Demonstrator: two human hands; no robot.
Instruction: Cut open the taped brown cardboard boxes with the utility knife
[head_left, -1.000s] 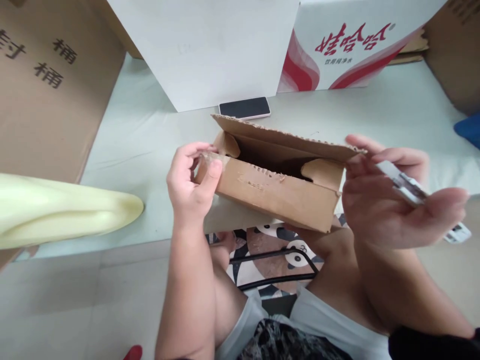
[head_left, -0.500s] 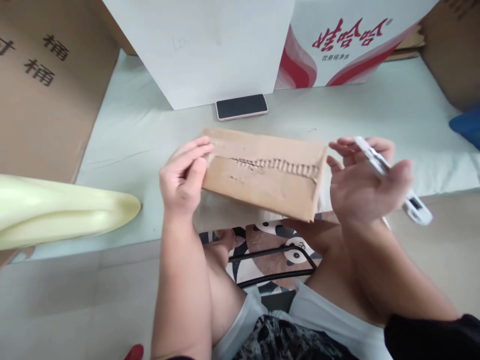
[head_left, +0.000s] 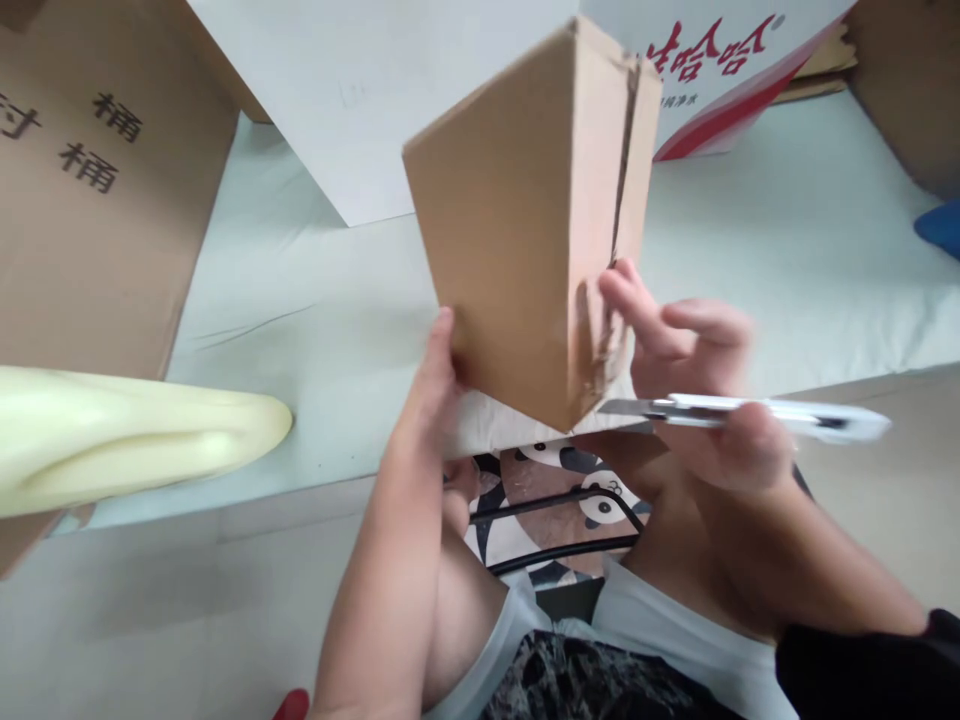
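A brown cardboard box is raised and tilted up in front of me, with a dark seam and a torn patch along its right side. My left hand grips its lower left edge; the thumb shows and the other fingers are hidden behind the box. My right hand holds a white utility knife pinned by the thumb, its blade out and pointing left at the box's lower corner. The index finger of that hand reaches to the torn side of the box and seems to touch it.
Behind stand a white carton and a white box with red lettering. A large printed carton and a pale yellow smooth object are at left. A blue object lies far right on the light green surface.
The box has been lifted and turned, so its seam now faces right. My right hand has turned the knife's blade toward the box. The phone behind is now hidden.
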